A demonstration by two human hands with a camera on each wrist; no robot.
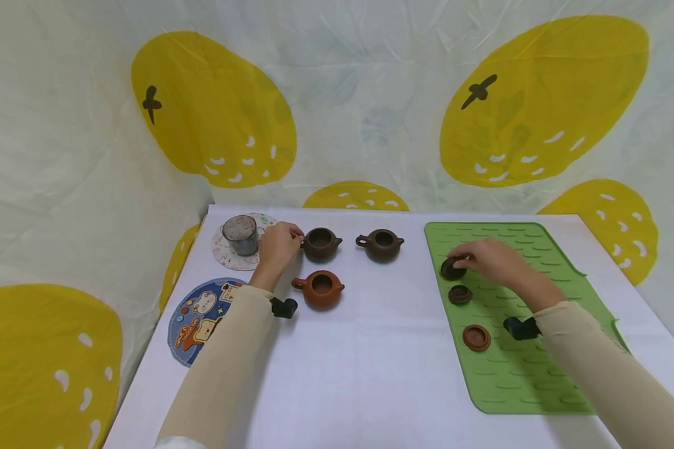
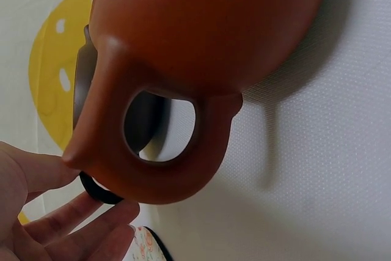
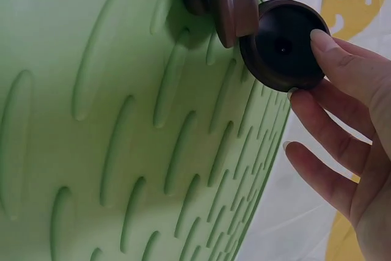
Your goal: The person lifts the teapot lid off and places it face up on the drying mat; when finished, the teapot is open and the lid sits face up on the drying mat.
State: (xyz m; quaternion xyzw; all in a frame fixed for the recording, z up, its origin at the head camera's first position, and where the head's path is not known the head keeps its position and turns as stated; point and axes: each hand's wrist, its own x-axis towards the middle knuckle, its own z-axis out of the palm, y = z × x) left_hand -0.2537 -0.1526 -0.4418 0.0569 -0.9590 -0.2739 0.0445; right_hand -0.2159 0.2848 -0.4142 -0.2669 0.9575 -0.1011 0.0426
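Note:
My left hand (image 1: 279, 246) pinches the handle of a dark brown teapot (image 1: 321, 244) without a lid, at the back left of the table. Closer in front stands a lidless reddish-brown teapot (image 1: 322, 290); in the left wrist view its handle (image 2: 183, 181) partly hides the dark one. Between thumb and fingertips, my right hand (image 1: 491, 262) holds a dark teapot lid (image 3: 284, 44) by its edge, its hollow underside showing in the right wrist view. Beside it on the green mat lies another dark lid (image 1: 460, 295), and farther forward a reddish lid (image 1: 476, 337).
Another lidless dark teapot (image 1: 383, 244) stands at the back middle. A glass cup (image 1: 241, 235) sits on a speckled round coaster (image 1: 224, 254) left of my left hand. A blue patterned round mat (image 1: 181, 324) lies under my left forearm. The green ridged mat (image 1: 517, 393) covers the right side.

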